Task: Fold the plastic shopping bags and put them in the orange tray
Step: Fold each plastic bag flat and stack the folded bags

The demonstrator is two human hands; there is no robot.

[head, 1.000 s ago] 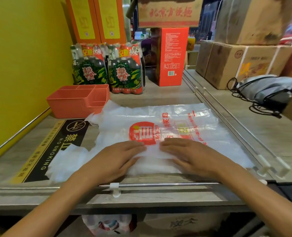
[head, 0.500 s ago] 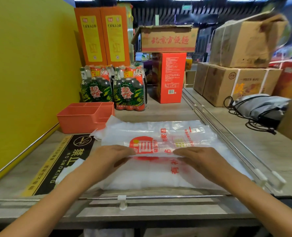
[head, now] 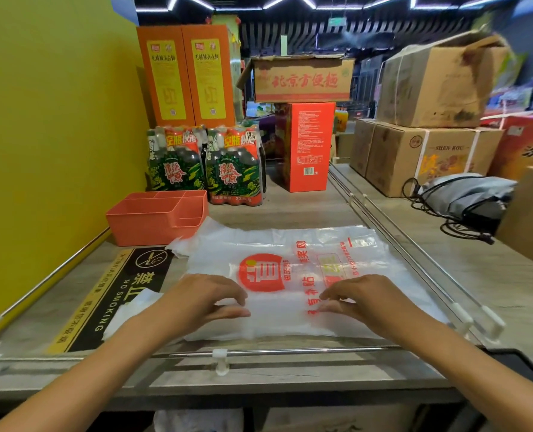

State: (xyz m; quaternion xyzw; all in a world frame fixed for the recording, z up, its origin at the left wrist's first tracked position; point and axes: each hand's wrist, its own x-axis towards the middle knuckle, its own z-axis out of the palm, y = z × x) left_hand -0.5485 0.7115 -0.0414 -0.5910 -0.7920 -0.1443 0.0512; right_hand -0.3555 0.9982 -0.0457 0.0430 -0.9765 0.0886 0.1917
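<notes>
The plastic shopping bag (head: 290,275) lay spread flat across the middle of the worktop (head: 290,210), translucent white with a red round logo and red lettering, its near edge doubled over toward the person. Both hands sat on that near part in the lower centre of the frame. The left hand (head: 205,302) had its fingers curled with thumb and fingertips closing on the film beside the logo, and the right hand (head: 365,299) mirrored it just to the right, fingers bent and nipping the plastic along the same line; each grip looked like a light pinch rather than a flat press. The orange tray (head: 152,219) stood in the centre left of the frame, just beyond the bag's far left corner, divided into compartments, and I could see nothing in it from where I stood. To my eye the bag would handle as very light, limp and slippery stuff, apt to slide on the smooth worktop and spring open from any crease. I judged the best hold to be along the folded edge, hands apart, then pressing the fold flat.
</notes>
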